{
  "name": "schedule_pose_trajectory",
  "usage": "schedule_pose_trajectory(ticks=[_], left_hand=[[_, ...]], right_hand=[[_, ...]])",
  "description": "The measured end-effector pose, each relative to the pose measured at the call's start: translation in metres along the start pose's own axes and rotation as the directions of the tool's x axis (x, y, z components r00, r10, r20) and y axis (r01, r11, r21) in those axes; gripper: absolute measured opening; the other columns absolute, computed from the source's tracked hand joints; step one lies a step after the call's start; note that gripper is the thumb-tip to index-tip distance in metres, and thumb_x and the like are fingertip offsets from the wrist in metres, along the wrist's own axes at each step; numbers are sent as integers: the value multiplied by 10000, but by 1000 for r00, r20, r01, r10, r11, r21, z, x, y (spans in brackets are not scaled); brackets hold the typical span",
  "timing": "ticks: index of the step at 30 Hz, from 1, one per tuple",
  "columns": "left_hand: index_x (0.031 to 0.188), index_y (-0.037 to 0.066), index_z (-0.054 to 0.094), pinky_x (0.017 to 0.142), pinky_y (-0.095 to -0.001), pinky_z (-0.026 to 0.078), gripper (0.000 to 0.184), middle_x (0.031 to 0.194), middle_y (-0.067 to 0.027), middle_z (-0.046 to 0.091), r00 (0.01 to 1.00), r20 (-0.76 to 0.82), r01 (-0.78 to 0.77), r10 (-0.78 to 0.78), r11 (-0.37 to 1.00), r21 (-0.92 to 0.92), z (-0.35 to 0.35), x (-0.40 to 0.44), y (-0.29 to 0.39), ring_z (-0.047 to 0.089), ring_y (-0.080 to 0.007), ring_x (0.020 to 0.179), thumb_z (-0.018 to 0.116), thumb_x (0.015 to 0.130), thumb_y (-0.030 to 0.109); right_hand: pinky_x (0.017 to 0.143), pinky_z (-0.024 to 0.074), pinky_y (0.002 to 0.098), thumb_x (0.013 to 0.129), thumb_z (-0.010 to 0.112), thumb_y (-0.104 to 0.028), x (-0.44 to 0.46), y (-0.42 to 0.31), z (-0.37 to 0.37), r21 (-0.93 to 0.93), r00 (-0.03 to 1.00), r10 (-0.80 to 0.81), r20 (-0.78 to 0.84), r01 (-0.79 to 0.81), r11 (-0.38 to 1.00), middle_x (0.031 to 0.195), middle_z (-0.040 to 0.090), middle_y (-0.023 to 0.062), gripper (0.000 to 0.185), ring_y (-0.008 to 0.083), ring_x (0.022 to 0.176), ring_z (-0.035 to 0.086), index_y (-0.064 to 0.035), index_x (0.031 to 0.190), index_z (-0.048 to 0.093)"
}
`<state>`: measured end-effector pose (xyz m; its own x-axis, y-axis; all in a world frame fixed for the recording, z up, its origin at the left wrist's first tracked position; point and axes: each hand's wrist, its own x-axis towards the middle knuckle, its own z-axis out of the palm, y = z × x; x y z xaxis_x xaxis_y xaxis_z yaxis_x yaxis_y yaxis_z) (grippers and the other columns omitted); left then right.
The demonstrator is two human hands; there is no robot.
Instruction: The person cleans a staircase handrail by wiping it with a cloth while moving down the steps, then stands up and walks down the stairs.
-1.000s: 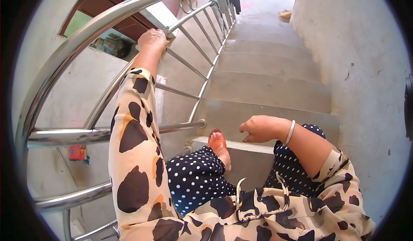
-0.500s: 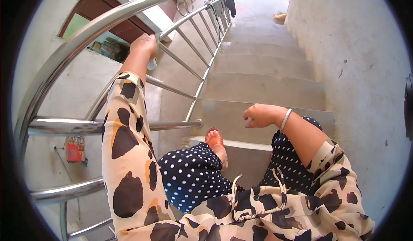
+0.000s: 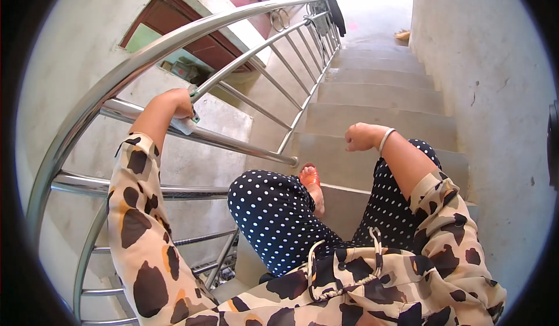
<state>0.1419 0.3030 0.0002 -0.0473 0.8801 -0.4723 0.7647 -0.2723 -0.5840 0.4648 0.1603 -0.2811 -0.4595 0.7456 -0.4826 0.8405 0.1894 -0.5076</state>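
Note:
My left hand [image 3: 179, 105] is closed on a cloth [image 3: 184, 124], whitish with a green edge, and presses it round a metal bar of the stair railing [image 3: 239, 145]. Part of the cloth is hidden by the fingers. My right hand [image 3: 362, 137], with a pale bangle [image 3: 385, 141] on the wrist, hangs above the right knee with its fingers curled; nothing shows in it. Both of my forearms come out of patterned sleeves, and the knees in dotted trousers [image 3: 273, 209] are bent.
Concrete steps [image 3: 372, 116] run down ahead to a bright floor. A rough wall [image 3: 483, 93] stands on the right. Dark fabric [image 3: 336, 14] hangs at the railing's far end. Beyond the railing is a brown-framed window [image 3: 198, 46]. One foot in an orange sandal [image 3: 310, 176] rests on a step.
My left hand has come back toward me along the railing with the cloth. My right hand has risen slightly in view, its fingers more curled. The view has shifted left.

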Motion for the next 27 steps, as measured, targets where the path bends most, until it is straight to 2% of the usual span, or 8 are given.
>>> schedule_pose_trajectory(ticks=[4, 6, 12, 15, 17, 19, 23, 27], left_hand=[[871, 6, 637, 684, -367, 502, 249, 871, -192, 637, 996, -37, 83, -81, 995, 53, 7, -8, 9, 627, -310, 800, 672, 669, 147], [899, 20, 654, 729, -357, 502, 258, 924, -171, 637, 960, -262, 99, -95, 995, -1, 9, 10, 8, 623, -288, 864, 663, 659, 115], [947, 33, 640, 760, -363, 506, 272, 973, -159, 632, 904, -408, 99, -126, 991, -86, -10, 55, 36, 618, -282, 911, 622, 676, 38], [959, 35, 634, 769, -353, 507, 274, 982, -136, 637, 910, -407, 63, -79, 997, -53, -11, 50, 43, 618, -276, 915, 616, 686, 32], [999, 43, 629, 768, -339, 509, 324, 991, -125, 637, 930, -354, 92, -102, 995, -43, -11, 52, 42, 618, -263, 917, 625, 675, 49], [1035, 48, 623, 771, -330, 507, 391, 1001, -127, 634, 990, -118, 77, -72, 996, 40, -18, 50, 46, 617, -252, 923, 652, 649, 95], [1059, 60, 620, 779, -327, 505, 425, 1012, -129, 630, 997, -30, 68, -69, 996, -50, -12, 68, 42, 616, -245, 929, 650, 641, 126], [1134, 43, 523, 855, -334, 475, 431, 1103, -161, 584, 931, -363, -39, 35, 999, -3, -10, 59, 37, 555, -238, 1056, 592, 714, 114]], right_hand=[[769, 469, 373, 753, 604, -307, -15, -11, -5, -13, 990, -103, -99, 103, 995, 874, 638, 173, 347, 322, 855, 597, -9, 929, 622], [776, 468, 373, 755, 602, -306, -13, -13, -11, -4, 988, -118, -96, 118, 993, 881, 637, 179, 358, 324, 860, 596, -3, 945, 616], [804, 464, 369, 760, 599, -307, -3, -16, -21, -18, 993, -119, -13, 119, 993, 922, 632, 189, 380, 328, 890, 593, 0, 985, 608], [749, 475, 385, 745, 577, -309, -16, -37, -10, 26, 978, -187, -94, 190, 981, 847, 637, 174, 317, 330, 830, 601, -23, 862, 647], [778, 467, 384, 755, 588, -315, -27, -53, -4, 110, 982, -172, -80, 180, 978, 889, 634, 176, 339, 329, 870, 593, -28, 927, 639], [799, 460, 381, 760, 595, -313, -31, -62, -2, 118, 987, -157, -37, 161, 980, 921, 630, 176, 353, 328, 900, 586, -33, 973, 628], [800, 467, 370, 776, 596, -308, -20, -58, 5, 97, 991, -130, 19, 128, 987, 944, 630, 180, 382, 317, 898, 594, -22, 1029, 589], [788, 470, 374, 777, 597, -315, -6, -49, -3, 26, 998, -43, 50, 42, 999, 935, 632, 171, 374, 316, 884, 595, -24, 1012, 597]])
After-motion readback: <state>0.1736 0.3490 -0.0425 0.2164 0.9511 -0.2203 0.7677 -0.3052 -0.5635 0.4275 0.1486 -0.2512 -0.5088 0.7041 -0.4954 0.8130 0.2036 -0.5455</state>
